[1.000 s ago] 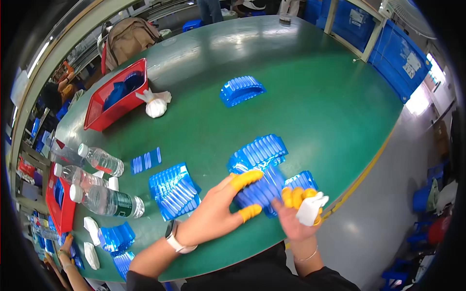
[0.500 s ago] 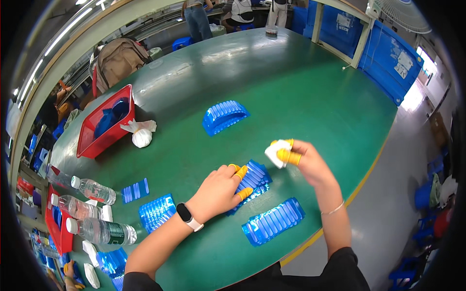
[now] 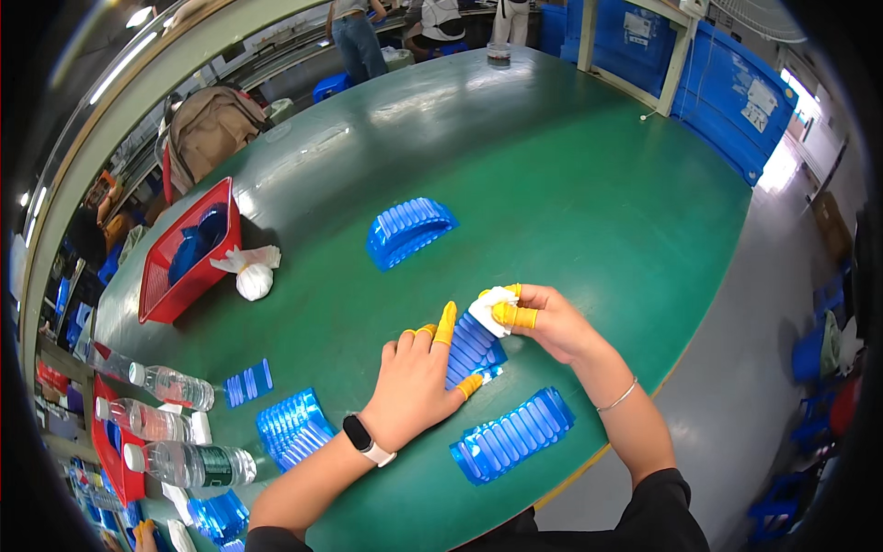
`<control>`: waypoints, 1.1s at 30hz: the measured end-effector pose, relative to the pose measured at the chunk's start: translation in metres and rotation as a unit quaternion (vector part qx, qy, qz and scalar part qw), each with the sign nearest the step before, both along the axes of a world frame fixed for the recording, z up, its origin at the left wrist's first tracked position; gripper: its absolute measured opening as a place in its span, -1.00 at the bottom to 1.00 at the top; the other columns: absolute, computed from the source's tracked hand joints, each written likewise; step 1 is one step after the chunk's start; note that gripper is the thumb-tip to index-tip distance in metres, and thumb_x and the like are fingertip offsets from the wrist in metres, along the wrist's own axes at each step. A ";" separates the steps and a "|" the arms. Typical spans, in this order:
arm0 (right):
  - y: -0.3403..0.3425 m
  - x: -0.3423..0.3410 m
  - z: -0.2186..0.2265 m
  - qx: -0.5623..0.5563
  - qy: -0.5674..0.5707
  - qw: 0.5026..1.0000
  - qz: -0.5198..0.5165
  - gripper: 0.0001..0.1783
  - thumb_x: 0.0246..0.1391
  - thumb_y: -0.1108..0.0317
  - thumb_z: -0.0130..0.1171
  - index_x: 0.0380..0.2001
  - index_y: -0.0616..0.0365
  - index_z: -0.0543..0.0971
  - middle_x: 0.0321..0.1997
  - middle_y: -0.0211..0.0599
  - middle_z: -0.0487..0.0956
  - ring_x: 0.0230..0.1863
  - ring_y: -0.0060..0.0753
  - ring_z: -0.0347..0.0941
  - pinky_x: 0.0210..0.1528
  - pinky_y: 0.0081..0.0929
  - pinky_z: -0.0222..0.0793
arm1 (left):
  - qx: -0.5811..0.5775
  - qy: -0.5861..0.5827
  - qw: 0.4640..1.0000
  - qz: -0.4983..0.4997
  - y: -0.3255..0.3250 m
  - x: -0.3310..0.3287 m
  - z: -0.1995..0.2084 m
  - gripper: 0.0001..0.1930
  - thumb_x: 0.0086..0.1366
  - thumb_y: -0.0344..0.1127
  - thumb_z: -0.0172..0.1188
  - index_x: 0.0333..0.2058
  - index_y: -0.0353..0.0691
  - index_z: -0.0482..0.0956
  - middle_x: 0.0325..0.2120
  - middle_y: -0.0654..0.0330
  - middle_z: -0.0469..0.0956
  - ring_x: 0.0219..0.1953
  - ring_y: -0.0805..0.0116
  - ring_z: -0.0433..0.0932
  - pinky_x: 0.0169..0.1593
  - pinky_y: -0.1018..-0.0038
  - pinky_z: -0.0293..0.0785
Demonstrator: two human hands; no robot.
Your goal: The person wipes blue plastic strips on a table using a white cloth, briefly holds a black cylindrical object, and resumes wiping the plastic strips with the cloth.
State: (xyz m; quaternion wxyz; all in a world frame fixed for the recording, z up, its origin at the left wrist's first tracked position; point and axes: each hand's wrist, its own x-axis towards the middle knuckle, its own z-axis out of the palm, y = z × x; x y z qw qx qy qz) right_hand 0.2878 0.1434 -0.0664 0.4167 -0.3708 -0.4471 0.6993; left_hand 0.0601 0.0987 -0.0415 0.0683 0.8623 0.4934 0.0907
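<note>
Left hand [image 3: 416, 386] lies open, pressing blue ribbed tray [image 3: 474, 345] on green table [image 3: 570, 184]; right hand [image 3: 543, 322] pinches white cloth [image 3: 489, 308] (yellow fingertip covers) at tray's end.

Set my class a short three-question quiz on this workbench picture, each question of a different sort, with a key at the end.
1. True or false: the left hand lies flat on the blue ribbed tray, holding it down on the green table.
2. What does the right hand pinch in its yellow-capped fingertips?
A. a water bottle
B. a white cloth
C. a red basket
3. Fill the gap: the red basket stands on the person's ____ side, beside a tied white bag.

Key: 1 true; 2 B; 3 left.
</note>
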 end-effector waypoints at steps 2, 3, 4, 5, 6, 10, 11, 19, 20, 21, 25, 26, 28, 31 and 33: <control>-0.001 -0.002 -0.001 -0.023 0.028 0.999 0.009 -0.64 0.21 0.36 0.24 0.04 0.27 0.55 -0.01 -0.31 0.62 0.02 -0.49 0.53 0.11 -0.46 0.46 | -0.010 0.005 1.000 0.001 0.000 -0.003 0.002 -0.01 0.13 0.14 0.32 0.35 -0.40 0.13 -0.09 -0.12 0.47 0.03 -0.04 0.44 0.10 0.17 0.33; -0.002 -0.003 -0.002 -0.023 0.028 0.999 0.011 -0.64 0.21 0.36 0.24 0.04 0.27 0.55 -0.01 -0.31 0.62 0.02 -0.49 0.53 0.11 -0.46 0.46 | -0.015 0.008 1.000 0.002 -0.002 -0.005 0.004 -0.03 0.15 0.12 0.31 0.35 -0.40 0.13 -0.11 -0.11 0.48 0.02 -0.03 0.44 0.08 0.18 0.34; -0.003 -0.003 -0.003 -0.011 0.013 0.999 0.028 -0.65 0.22 0.36 0.23 0.04 0.27 0.56 -0.01 -0.30 0.62 0.02 -0.49 0.53 0.10 -0.47 0.46 | -0.020 0.011 1.000 0.004 -0.005 -0.007 0.005 -0.05 0.17 0.10 0.30 0.35 -0.40 0.13 -0.13 -0.10 0.48 0.00 -0.01 0.45 0.06 0.19 0.35; -0.004 -0.004 -0.003 0.002 -0.003 0.999 0.045 -0.65 0.23 0.36 0.23 0.04 0.26 0.56 -0.02 -0.30 0.62 0.02 -0.50 0.53 0.10 -0.47 0.47 | -0.020 0.012 1.000 0.008 -0.008 -0.008 0.006 -0.05 0.17 0.10 0.30 0.35 -0.40 0.13 -0.13 -0.10 0.48 0.00 -0.01 0.45 0.06 0.19 0.35; -0.006 -0.006 -0.001 -0.005 0.013 0.999 0.050 -0.66 0.20 0.44 0.22 0.04 0.25 0.57 -0.03 -0.35 0.63 -0.02 -0.53 0.53 0.08 -0.49 0.43 | -0.025 0.012 1.000 0.005 -0.011 -0.010 0.007 -0.05 0.17 0.10 0.30 0.35 -0.39 0.13 -0.10 -0.11 0.48 0.00 -0.02 0.46 0.06 0.19 0.35; -0.007 -0.008 0.001 0.035 -0.024 0.998 0.054 -0.68 0.18 0.45 0.24 0.01 0.25 0.59 -0.03 -0.34 0.63 -0.02 -0.53 0.53 0.09 -0.49 0.43 | 0.041 0.024 0.999 0.008 -0.028 -0.019 -0.002 0.02 0.11 0.17 0.35 0.37 -0.36 0.10 0.01 -0.16 0.45 0.03 -0.05 0.43 0.07 0.14 0.36; -0.007 -0.008 0.001 0.032 -0.026 0.998 0.040 -0.67 0.17 0.45 0.24 0.01 0.25 0.59 -0.03 -0.33 0.63 -0.02 -0.52 0.53 0.09 -0.48 0.43 | 0.075 0.046 0.996 0.013 -0.030 -0.020 -0.002 0.05 0.09 0.19 0.36 0.37 -0.35 0.09 0.04 -0.18 0.43 0.05 -0.05 0.41 0.07 0.11 0.36; -0.006 -0.011 -0.007 0.017 0.021 0.999 0.047 -0.68 0.21 0.41 0.22 0.02 0.23 0.60 -0.04 -0.33 0.64 -0.01 -0.50 0.52 0.10 -0.48 0.41 | -0.034 0.006 0.996 -0.078 -0.008 -0.048 -0.011 0.08 0.07 0.14 0.41 0.38 -0.37 0.06 -0.01 -0.13 0.43 0.07 -0.06 0.38 0.16 0.16 0.32; -0.007 -0.010 -0.007 0.021 0.023 0.998 0.049 -0.68 0.21 0.41 0.22 0.03 0.23 0.60 -0.04 -0.32 0.64 0.00 -0.49 0.52 0.10 -0.48 0.41 | -0.045 0.005 0.993 -0.110 -0.005 -0.051 -0.011 0.07 0.07 0.14 0.41 0.37 -0.37 0.07 -0.02 -0.12 0.43 0.07 -0.06 0.38 0.17 0.19 0.31; -0.007 -0.009 -0.007 0.024 0.026 0.998 0.050 -0.67 0.21 0.41 0.22 0.03 0.23 0.59 -0.03 -0.32 0.64 0.00 -0.49 0.52 0.10 -0.48 0.41 | -0.045 0.004 0.993 -0.110 -0.005 -0.051 -0.008 0.07 0.07 0.14 0.41 0.37 -0.37 0.07 -0.02 -0.12 0.43 0.07 -0.06 0.38 0.17 0.19 0.31; -0.006 -0.008 -0.007 0.041 0.006 0.999 0.026 -0.66 0.21 0.42 0.22 0.04 0.24 0.58 -0.02 -0.31 0.63 0.01 -0.50 0.52 0.11 -0.48 0.41 | -0.035 -0.077 0.991 -0.099 -0.009 -0.050 -0.009 0.08 0.08 0.13 0.41 0.37 -0.38 0.04 -0.03 -0.11 0.45 0.05 -0.06 0.41 0.16 0.20 0.31; -0.006 -0.009 -0.006 0.019 0.035 0.999 0.027 -0.66 0.21 0.42 0.22 0.04 0.24 0.58 -0.01 -0.31 0.63 0.01 -0.50 0.52 0.11 -0.48 0.42 | -0.030 -0.098 0.991 -0.087 -0.010 -0.048 -0.012 0.08 0.08 0.13 0.41 0.38 -0.38 0.03 -0.01 -0.11 0.45 0.05 -0.07 0.41 0.17 0.19 0.31; -0.006 -0.010 -0.006 -0.001 0.062 0.998 0.029 -0.66 0.21 0.43 0.21 0.05 0.25 0.57 0.00 -0.31 0.62 0.01 -0.50 0.52 0.11 -0.48 0.42 | -0.038 -0.102 0.991 -0.079 -0.006 -0.045 -0.018 0.09 0.08 0.12 0.42 0.38 -0.38 0.01 0.02 -0.13 0.44 0.06 -0.08 0.41 0.18 0.18 0.30; -0.007 -0.013 -0.007 0.003 0.050 0.997 0.059 -0.65 0.22 0.44 0.21 0.06 0.26 0.56 0.01 -0.30 0.62 0.02 -0.49 0.52 0.12 -0.48 0.41 | -0.065 -0.089 0.991 -0.072 -0.002 -0.040 -0.014 0.10 0.08 0.11 0.42 0.38 -0.37 -0.01 0.06 -0.13 0.42 0.08 -0.09 0.41 0.19 0.17 0.30; -0.007 -0.012 -0.004 0.000 0.039 0.998 0.047 -0.65 0.22 0.44 0.20 0.07 0.26 0.56 0.01 -0.30 0.62 0.03 -0.49 0.52 0.13 -0.48 0.42 | -0.085 -0.075 0.991 -0.073 -0.003 -0.038 -0.007 0.11 0.07 0.11 0.43 0.38 -0.37 -0.02 0.07 -0.13 0.42 0.08 -0.09 0.40 0.18 0.17 0.30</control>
